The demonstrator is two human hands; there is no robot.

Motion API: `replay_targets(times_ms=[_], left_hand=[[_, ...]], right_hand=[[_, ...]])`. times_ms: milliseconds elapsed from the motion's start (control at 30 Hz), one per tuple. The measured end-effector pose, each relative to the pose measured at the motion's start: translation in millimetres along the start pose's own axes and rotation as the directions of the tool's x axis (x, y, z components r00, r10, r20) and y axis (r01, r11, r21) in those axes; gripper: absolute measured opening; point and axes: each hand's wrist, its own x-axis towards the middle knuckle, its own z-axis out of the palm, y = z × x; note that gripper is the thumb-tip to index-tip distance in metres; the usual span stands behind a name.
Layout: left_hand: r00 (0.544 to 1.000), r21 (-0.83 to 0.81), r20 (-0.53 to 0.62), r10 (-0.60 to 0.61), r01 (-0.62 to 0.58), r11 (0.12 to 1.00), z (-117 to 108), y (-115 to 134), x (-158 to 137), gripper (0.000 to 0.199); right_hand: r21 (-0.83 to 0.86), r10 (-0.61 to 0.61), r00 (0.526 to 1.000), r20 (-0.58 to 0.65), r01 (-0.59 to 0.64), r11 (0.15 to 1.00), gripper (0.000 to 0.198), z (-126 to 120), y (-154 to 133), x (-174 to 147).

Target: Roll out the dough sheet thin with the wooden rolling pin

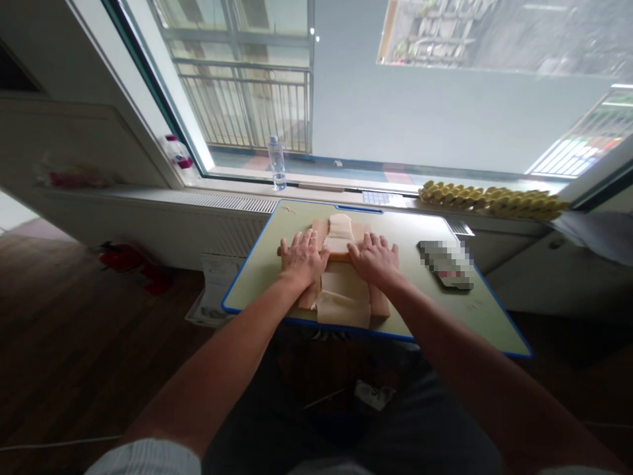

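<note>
A wooden rolling pin (339,257) lies crosswise over a long pale sheet of dough (345,285). My left hand (302,256) rests over the left part of the pin, its fingers draped forward across it. Over the right part lies my right hand (376,257), held the same way. Both thumbs point inward along the pin. Beneath the dough is a wooden board (380,305). The dough runs beyond the pin on the far side, and its near end is folded and hangs over the board's front edge.
The board stands on a small blue-edged folding table (420,316) with a blurred-out packet (448,265) at right. Behind, the windowsill holds a water bottle (277,165) and yellow egg trays (489,200). A red fire extinguisher (123,257) is on the floor at left.
</note>
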Motion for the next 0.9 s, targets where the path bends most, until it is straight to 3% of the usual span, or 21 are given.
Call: replay_targets(times_ms=[200,333,500,667,733,833,900], left_hand=[[0.997,-0.077,-0.034,0.075,-0.077,0.994,-20,-4,-59,0.056],[0.990,-0.161,-0.093,0.104,-0.118,0.980,-26,-8,-72,0.045],[0.985,-0.163,-0.143,0.101,-0.124,0.979,-14,-6,-46,0.037],[0.997,-0.083,-0.051,0.065,-0.069,0.994,-2,3,-11,0.049],[0.999,-0.065,0.028,0.033,-0.032,0.997,-1,6,-3,0.054],[0.991,-0.058,0.126,-0.038,0.046,0.997,-3,9,3,0.060],[0.991,-0.052,0.124,-0.051,0.058,0.997,-4,10,4,0.059]], right_hand=[[-0.052,-0.107,0.994,0.000,0.107,0.993,0.078,-2,7,-69],[-0.045,-0.126,0.991,0.044,0.128,0.991,0.073,-14,9,-95],[-0.004,-0.089,0.995,0.035,0.089,0.996,0.065,-25,11,-63],[0.044,-0.027,0.990,0.136,0.021,0.999,0.070,-15,13,-19],[0.058,-0.021,0.997,0.074,0.017,0.998,0.073,-9,13,-16],[0.016,-0.060,0.989,-0.134,0.063,0.998,0.069,-5,12,-24],[-0.004,-0.085,0.987,-0.136,0.085,0.996,0.066,-3,11,-31]])
